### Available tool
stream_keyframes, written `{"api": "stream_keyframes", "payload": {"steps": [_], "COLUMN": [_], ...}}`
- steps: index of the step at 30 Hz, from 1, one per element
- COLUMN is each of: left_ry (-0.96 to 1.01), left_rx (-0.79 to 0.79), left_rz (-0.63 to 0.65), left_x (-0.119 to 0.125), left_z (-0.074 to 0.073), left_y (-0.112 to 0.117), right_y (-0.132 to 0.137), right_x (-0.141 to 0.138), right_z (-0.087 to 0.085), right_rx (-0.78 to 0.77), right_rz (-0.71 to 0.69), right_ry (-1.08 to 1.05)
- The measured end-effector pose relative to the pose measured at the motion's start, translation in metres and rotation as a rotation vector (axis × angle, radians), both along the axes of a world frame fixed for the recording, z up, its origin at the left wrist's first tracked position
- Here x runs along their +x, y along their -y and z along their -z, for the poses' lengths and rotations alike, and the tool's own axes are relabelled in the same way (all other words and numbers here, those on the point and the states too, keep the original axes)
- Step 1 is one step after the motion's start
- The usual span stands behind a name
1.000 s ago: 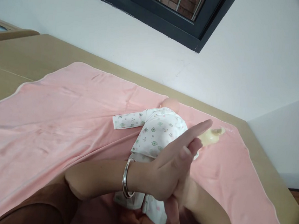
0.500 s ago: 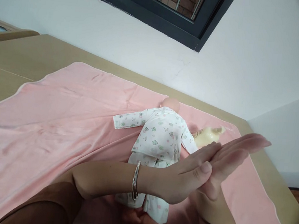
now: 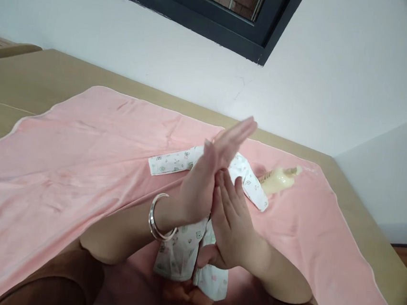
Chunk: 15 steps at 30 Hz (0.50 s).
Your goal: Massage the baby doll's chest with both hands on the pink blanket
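My left hand, with a silver bangle on its wrist, is raised with its fingers stretched out. Against its palm lies my right hand, fingers extended and thumb apart. I see nothing held between the two palms. Below and behind them a baby doll lies on a pink blanket, dressed in a white patterned top and matching trousers. My hands cover its head and most of its torso. The doll's feet show near the bottom edge, in shadow.
A pale yellow bottle lies on the blanket beside the doll's sleeve. The blanket covers much of a wooden table, which meets a white wall. Above is a dark window frame.
My hands, palms together, have shifted left from beside the doll to over its torso. The left fingers now point more upward, and more of the right hand shows. The view has shifted slightly.
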<state>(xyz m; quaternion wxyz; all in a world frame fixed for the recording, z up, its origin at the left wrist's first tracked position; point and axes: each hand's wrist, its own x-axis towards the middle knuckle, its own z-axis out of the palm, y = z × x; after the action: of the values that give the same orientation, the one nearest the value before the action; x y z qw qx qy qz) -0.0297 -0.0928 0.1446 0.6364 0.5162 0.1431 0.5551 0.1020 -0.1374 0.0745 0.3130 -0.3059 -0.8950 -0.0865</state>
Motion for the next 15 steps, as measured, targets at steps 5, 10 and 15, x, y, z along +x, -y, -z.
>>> {"api": "stream_keyframes", "payload": {"steps": [5,10,15], "left_ry": [0.002,0.091,0.124], "left_rx": [0.015,-0.126,-0.335], "left_rz": [-0.156,0.059,0.285], "left_x": [0.002,0.008,0.019], "left_z": [0.005,0.009,0.012], "left_y": [-0.028,-0.025,-0.013], "right_y": [-0.003,0.000,-0.003], "right_x": [0.000,-0.003,0.002], "right_z": [-0.006,-0.007,-0.007], "right_rx": [-0.054,-0.052,-0.047], "right_rz": [-0.070,-0.102,-0.058], "right_ry": [0.042,-0.019,-0.036]}}
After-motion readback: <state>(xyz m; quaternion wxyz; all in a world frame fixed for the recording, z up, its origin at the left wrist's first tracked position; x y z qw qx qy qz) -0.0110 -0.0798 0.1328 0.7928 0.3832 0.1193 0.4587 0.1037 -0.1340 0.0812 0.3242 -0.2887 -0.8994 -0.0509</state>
